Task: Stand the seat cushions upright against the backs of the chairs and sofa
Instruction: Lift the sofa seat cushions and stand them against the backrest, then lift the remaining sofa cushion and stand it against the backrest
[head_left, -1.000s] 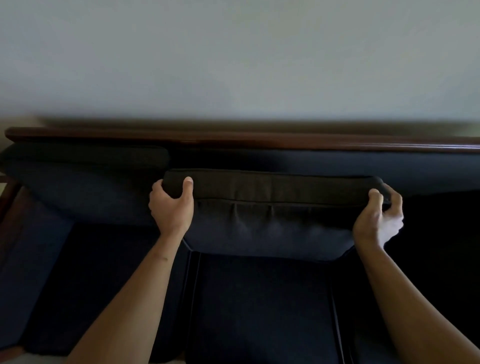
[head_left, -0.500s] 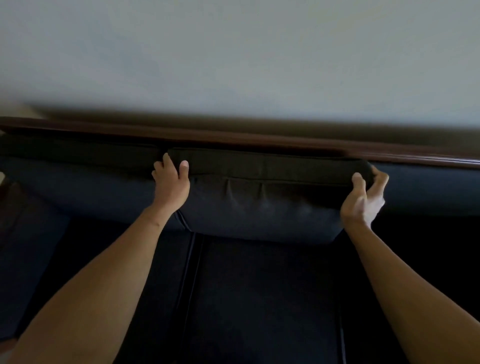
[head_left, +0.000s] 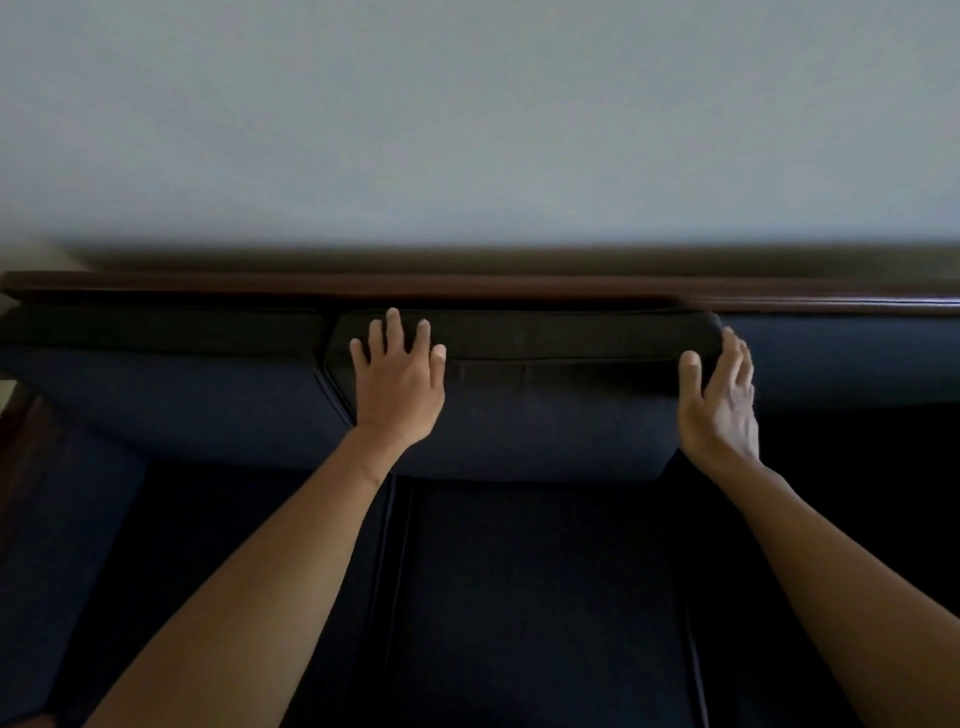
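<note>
The middle seat cushion (head_left: 519, 405), lengthwise along the sofa back (head_left: 467, 291), is pressed flat-palmed by the open left hand (head_left: 397, 379); the open right hand (head_left: 719, 400) cups its end.

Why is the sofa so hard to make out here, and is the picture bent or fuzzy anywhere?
Head view: dim light leaves the dark sofa seat nearly black, while the pale wall is brighter; the wooden back rail looks soft and smeared; the wide lens bows the upright cushion and rail at the edges; left hand and right hand read fairly clearly.
</note>
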